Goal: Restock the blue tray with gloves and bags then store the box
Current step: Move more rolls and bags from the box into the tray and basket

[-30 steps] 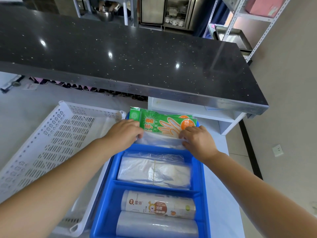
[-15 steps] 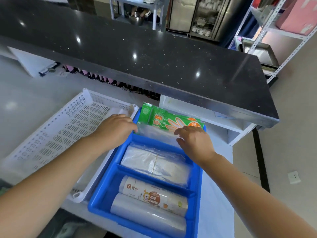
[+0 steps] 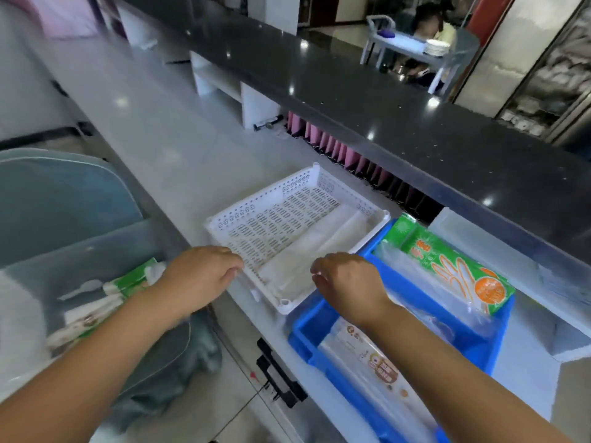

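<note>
Both hands have come off the glove packs at the far end of the blue tray and swung left since the earlier frame; camera has panned left too, so the tray now sits lower right of frame.

Head view:
- left hand (image 3: 204,276): centre-left, palm down, fingers loosely curled, holding nothing, fingertips at the near-left edge of the white perforated basket (image 3: 224,219). Contact with the rim: cannot tell.
- right hand (image 3: 348,282): centre, palm down, fingers loosely curled, empty, over the basket's near corner where it meets the blue tray (image 3: 319,334).
- green glove pack (image 3: 447,263): right of centre, lying in the tray's far compartment on top of clear plastic bags (image 3: 415,282).
- printed bag roll (image 3: 377,359): in the tray's near compartment, lower centre-right, partly hidden by the right forearm.
- basket sits on the grey tabletop (image 3: 153,139), touching the tray's left side; some clear film lies in its right half.
- clear storage box (image 3: 80,251): lower left, below tabletop level, green-and-white packs (image 3: 96,311) inside, blurred.
- black countertop (image 3: 383,100) runs diagonally across the upper frame.
</note>
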The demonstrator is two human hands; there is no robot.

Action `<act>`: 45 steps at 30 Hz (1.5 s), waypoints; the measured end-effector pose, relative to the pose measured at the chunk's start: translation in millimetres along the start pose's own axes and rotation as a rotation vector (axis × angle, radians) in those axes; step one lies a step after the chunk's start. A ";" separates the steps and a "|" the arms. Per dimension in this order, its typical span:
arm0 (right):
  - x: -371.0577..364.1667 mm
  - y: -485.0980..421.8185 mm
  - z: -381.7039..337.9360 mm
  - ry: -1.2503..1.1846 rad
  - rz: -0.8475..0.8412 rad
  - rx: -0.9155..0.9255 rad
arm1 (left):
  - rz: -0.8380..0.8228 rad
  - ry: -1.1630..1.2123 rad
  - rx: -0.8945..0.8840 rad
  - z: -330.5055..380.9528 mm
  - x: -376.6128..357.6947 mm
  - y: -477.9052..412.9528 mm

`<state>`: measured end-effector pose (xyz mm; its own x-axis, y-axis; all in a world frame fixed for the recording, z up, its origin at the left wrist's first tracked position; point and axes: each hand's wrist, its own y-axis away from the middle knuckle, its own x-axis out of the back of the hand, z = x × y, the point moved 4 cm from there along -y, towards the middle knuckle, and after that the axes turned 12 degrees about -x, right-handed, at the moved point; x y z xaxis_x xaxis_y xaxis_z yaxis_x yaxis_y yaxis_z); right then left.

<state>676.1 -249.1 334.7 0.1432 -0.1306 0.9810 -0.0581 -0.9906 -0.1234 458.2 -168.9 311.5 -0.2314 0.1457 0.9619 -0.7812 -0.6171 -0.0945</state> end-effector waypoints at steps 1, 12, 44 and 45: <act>-4.0 -5.9 -19.5 0.014 -0.005 0.035 | 0.001 -0.006 0.041 -14.1 4.2 17.7; -95.2 -53.8 -260.2 -0.018 -0.142 0.242 | -0.021 0.009 0.460 -183.8 15.8 243.3; -457.9 -258.6 -449.1 0.091 -0.760 0.352 | -0.056 0.264 0.993 -444.9 -111.7 327.2; -470.0 -260.5 -453.4 0.096 -0.768 0.362 | -0.031 0.272 1.000 -448.8 -117.9 325.9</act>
<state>176.0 88.3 -26.4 -0.0715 0.5704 0.8182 0.3423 -0.7565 0.5573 -29.4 -40.1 52.1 -0.4399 0.2652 0.8580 0.0202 -0.9522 0.3047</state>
